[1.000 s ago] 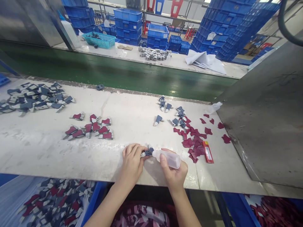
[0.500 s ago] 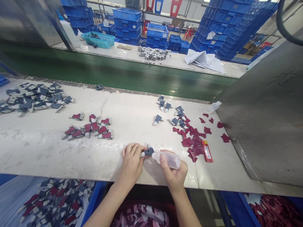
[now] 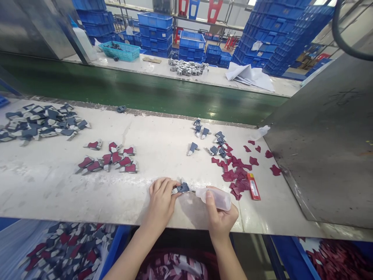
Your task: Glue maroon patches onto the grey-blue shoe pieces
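Observation:
My left hand (image 3: 162, 202) pinches a small dark blue-grey and white plastic part (image 3: 183, 188) just above the worktable (image 3: 157, 155). In my right hand (image 3: 223, 219) is a translucent squeeze bottle (image 3: 217, 197), tilted almost flat, its thin tip pointing left at the part with a small gap between. Right of the bottle lie loose dark red cut pieces (image 3: 240, 177) and a red box with a yellow end (image 3: 253, 186). Beyond the hands are several blue-grey parts (image 3: 192, 148). To the left sits a group of similar parts with red faces (image 3: 115, 157).
A heap of blue-grey and white parts (image 3: 43, 120) lies at far left. A metal housing (image 3: 329, 155) bounds the right side. Behind the table runs a green belt (image 3: 151, 91). Below the front edge are a bin of mixed parts (image 3: 72, 249) and one of red pieces (image 3: 335, 258).
My right hand has drawn the squeeze bottle back to the right, so its tip is now apart from the part. My left hand holds the part in nearly the same place.

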`<state>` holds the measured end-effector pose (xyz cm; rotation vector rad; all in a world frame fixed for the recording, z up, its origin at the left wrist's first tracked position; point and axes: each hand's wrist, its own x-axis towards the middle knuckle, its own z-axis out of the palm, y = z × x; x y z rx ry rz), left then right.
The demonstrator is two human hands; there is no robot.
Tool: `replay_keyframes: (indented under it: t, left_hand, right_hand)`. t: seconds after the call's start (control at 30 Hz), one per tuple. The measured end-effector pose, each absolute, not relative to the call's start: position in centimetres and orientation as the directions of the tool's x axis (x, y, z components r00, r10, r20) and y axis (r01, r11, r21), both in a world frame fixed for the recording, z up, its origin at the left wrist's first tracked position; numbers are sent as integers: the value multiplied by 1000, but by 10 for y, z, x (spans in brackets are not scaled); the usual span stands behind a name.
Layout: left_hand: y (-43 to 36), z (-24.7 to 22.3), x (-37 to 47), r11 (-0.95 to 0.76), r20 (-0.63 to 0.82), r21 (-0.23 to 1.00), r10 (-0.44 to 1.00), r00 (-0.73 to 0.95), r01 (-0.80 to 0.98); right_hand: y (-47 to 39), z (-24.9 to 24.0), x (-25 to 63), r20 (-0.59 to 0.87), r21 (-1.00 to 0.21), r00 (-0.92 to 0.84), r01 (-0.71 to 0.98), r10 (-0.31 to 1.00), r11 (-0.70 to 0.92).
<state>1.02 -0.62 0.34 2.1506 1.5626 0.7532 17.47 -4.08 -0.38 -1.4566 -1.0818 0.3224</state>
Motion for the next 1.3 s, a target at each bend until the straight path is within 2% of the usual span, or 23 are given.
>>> replay_keyframes:
  t: [0.2, 0.33, 0.4, 0.53, 0.63, 0.77, 0.83, 0.9, 1.03, 1.2, 1.3]
  left_hand:
    - [-6, 2, 9, -320, 211, 595, 947, 240, 737]
    - [-5, -3, 5, -346, 247, 586, 937, 246, 732]
    - [-3, -7, 2, -368, 271, 573, 928, 254, 732]
    - [0, -12, -2, -408, 311, 554, 910, 274, 726]
    - [0, -11, -3, -414, 325, 547, 906, 271, 728]
    - [-2, -8, -1, -400, 315, 548, 912, 262, 734]
    - [-2, -8, -1, -396, 315, 565, 914, 255, 724]
    - [-1, -8, -1, -391, 310, 590, 917, 249, 706]
    - [-1, -6, -2, -313, 253, 686, 949, 187, 657]
    - [-12, 3, 2, -47, 55, 911, 998, -7, 410]
    - [-19, 7, 7, 60, -36, 971, 994, -104, 233]
  right_hand:
    - [-36, -1, 180, 230, -973, 691, 157, 685, 169]
    - [-15, 11, 183, 174, -984, 577, 138, 798, 114]
    - [0, 17, 179, 194, -980, 491, 127, 849, 150]
    - [24, 18, 169, 164, -963, 353, 262, 921, 71]
    - [29, 15, 167, 123, -916, 320, 400, 939, -17]
    - [18, 16, 184, 222, -830, 253, 556, 942, 46]
    - [10, 18, 203, 306, -761, 308, 647, 901, 37]
    - [4, 18, 225, 354, -699, 435, 711, 828, -75]
    - [4, 13, 257, 331, -581, 531, 766, 780, -275]
    - [8, 5, 262, 290, -567, 492, 779, 821, -267]
    - [7, 4, 260, 270, -573, 473, 779, 839, -255]
